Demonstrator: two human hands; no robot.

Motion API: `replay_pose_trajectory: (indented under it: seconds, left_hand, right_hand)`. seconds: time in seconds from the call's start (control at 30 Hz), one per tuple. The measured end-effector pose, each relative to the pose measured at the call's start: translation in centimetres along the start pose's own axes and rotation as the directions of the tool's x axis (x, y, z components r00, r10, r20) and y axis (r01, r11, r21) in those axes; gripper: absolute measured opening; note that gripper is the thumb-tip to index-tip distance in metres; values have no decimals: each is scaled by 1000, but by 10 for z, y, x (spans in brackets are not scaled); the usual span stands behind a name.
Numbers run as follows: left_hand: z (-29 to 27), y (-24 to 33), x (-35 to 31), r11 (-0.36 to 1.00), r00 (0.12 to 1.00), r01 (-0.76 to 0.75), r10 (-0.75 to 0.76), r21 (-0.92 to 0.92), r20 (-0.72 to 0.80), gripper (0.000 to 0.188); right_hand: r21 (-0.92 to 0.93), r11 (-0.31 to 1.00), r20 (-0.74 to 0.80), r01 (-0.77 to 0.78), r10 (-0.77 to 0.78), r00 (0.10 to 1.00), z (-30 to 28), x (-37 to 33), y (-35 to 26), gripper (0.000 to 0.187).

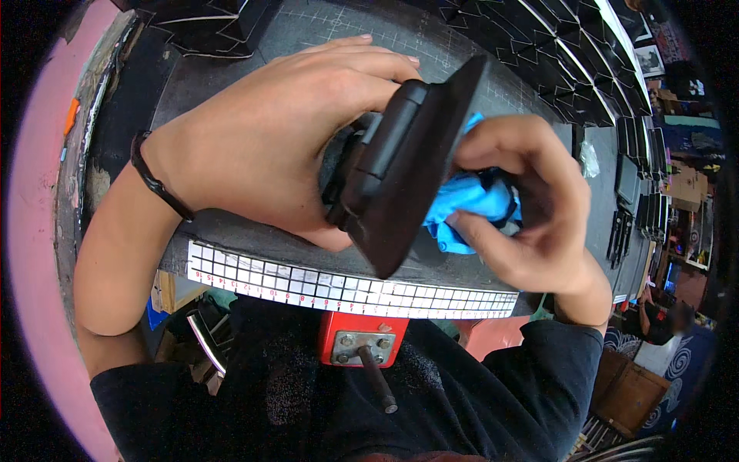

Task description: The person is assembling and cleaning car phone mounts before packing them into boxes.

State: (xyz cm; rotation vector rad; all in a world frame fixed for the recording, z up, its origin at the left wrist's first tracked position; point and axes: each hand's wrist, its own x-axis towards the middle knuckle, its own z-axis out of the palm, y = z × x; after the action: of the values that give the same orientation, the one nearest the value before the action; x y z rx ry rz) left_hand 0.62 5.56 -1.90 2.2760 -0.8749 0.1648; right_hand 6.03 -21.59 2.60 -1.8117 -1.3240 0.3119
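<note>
My left hand point(269, 127) grips a black hinged case point(416, 165) from its left side, fingers curled round the far edge. The case stands tilted above the work surface, a flat dark panel facing right and a rounded hinge-like spine along its left. In my right hand point(550, 204) a crumpled bright blue cloth point(466, 199) is bunched between thumb and fingers. The cloth sits close against the panel's right side; whether it touches the panel is hard to tell. My left palm hides much of the case's left part.
A dark gridded mat point(339, 21) covers the table. Rows of black boxes point(566, 42) line the far right, with another black box point(212, 31) at far left. A white ruler strip point(346, 289) runs along the near edge, above a red clamp point(360, 339). Another person point(654, 319) is at right.
</note>
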Motion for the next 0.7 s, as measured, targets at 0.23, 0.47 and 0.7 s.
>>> replay_pose_trajectory:
  seconds: [0.23,0.47,0.7]
  left_hand:
    - [5,-2,-2,1000,1000,-2,2,5,-21,71]
    - [1,4,0,1000,1000,0,0,5,12,70]
    - [2,0,0,1000,1000,-16,16,-21,-9,71]
  right_hand:
    - [-326,921,192,212,-156,969,5,0,-8,44]
    - [-451,834,243,318,-229,943,12,-9,-15,38]
    - [-382,905,203,187,-115,972,7,-6,-12,47]
